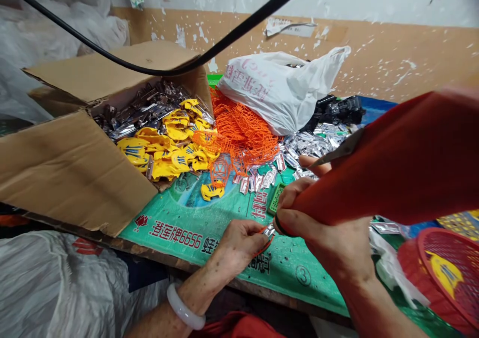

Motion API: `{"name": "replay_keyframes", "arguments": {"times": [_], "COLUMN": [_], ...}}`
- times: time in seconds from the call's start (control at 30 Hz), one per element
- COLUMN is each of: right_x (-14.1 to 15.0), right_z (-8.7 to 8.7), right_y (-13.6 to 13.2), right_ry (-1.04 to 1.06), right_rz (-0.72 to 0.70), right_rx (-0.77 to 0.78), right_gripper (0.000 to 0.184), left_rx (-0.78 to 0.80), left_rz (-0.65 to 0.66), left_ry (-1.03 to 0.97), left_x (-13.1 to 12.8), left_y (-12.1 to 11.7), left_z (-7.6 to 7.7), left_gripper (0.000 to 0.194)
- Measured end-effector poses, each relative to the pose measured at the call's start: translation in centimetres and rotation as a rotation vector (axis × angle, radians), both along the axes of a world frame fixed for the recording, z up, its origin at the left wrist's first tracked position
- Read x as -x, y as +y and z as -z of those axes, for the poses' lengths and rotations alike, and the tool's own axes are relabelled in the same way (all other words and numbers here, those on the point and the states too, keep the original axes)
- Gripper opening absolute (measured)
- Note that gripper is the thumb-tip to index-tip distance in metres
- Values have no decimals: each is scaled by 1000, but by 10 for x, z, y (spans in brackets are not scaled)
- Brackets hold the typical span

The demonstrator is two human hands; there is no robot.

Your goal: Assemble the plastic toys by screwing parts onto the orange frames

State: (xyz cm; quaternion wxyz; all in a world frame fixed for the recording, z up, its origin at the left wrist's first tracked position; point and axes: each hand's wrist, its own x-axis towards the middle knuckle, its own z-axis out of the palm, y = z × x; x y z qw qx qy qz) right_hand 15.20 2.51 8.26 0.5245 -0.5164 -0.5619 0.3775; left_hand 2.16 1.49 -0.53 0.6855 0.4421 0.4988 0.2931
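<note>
Low in the middle, my left hand (239,243) is closed, pinching a small orange frame with a silver plate (268,231) just above the green sheet. A white bangle (183,308) circles that wrist. My right hand (318,238) is wrapped around a big red power tool, by its look an electric screwdriver (377,163), with a metal lever (340,148) on its side. The tool's dark lower end meets the silver plate; whether a bit touches it is hidden. A small green perforated block (276,199) and a yellow shell (212,192) lie beyond the hands.
At left, an open cardboard box (82,163) spills yellow shells (168,153) and dark shiny parts. Orange lattice frames (239,128) are heaped beside a white plastic bag (280,88). Silver plates (310,143) lie behind my hands. A red basket (411,263) stands right; a black cable (164,71) hangs overhead.
</note>
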Motion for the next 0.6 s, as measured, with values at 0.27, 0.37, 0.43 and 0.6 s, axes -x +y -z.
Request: {"name": "replay_keyframes", "arguments": {"times": [0.27, 0.37, 0.43, 0.6], "right_x": [3, 2, 1, -2], "right_z": [4, 4, 4, 4], "right_y": [-4, -3, -3, -5], "right_ry": [32, 62, 82, 53], "right_rz": [-8, -30, -48, -60], "right_rx": [14, 7, -7, -19], "right_gripper": [14, 13, 13, 11], "left_rx": [-24, -20, -8, -1], "left_rz": [-34, -21, -5, -19], "left_ry": [-12, -15, -23, -16], "left_x": [-1, 0, 0, -1], "left_y": [-2, -1, 0, 1], "left_z": [14, 12, 8, 1], "left_gripper": [22, 22, 21, 20]}}
